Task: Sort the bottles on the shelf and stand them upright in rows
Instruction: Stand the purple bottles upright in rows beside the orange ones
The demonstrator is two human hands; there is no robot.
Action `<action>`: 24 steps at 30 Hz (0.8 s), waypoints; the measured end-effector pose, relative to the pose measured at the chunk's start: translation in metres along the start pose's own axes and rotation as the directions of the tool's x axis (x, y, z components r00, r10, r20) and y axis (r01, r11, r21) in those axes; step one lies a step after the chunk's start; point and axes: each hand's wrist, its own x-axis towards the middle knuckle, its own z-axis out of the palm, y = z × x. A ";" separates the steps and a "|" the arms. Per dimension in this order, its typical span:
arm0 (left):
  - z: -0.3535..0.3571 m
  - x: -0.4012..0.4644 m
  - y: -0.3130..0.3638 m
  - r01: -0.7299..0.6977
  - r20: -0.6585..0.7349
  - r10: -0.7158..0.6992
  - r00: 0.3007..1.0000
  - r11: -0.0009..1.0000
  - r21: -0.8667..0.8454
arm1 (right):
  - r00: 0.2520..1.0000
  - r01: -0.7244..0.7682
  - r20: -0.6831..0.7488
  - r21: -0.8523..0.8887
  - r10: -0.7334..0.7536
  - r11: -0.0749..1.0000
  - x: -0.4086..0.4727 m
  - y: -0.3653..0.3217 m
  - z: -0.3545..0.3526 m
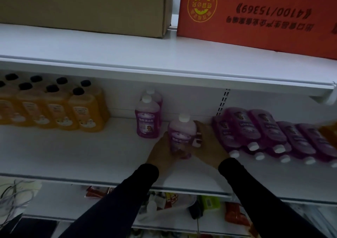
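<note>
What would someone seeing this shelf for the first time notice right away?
Probably the two hands, left hand and right hand, wrapped around one upright purple bottle at the middle of the shelf. Next, the purple bottles lying down in a heap to the right, against the tidy orange bottles standing on the left. Above, a bright red box sits upside down.
</note>
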 end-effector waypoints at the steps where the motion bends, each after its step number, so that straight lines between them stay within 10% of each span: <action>1: 0.000 -0.001 0.002 -0.012 0.003 0.012 1.000 1.000 0.002 | 1.000 -0.005 -0.016 0.012 0.005 1.000 -0.004 0.003 0.005; 5: -0.020 -0.008 -0.009 -0.088 0.108 0.062 0.992 0.962 0.258 | 0.997 -0.043 -0.060 0.056 0.046 0.998 -0.006 0.015 0.020; 11: -0.066 -0.027 -0.064 0.054 -0.063 -0.009 0.998 0.653 0.756 | 0.984 -0.071 -0.163 -0.011 0.069 0.997 0.009 0.032 0.032; 24: -0.071 -0.029 -0.089 0.109 -0.064 -0.095 0.993 0.613 0.782 | 0.945 -0.162 -0.314 -0.194 0.095 0.968 0.095 0.033 0.042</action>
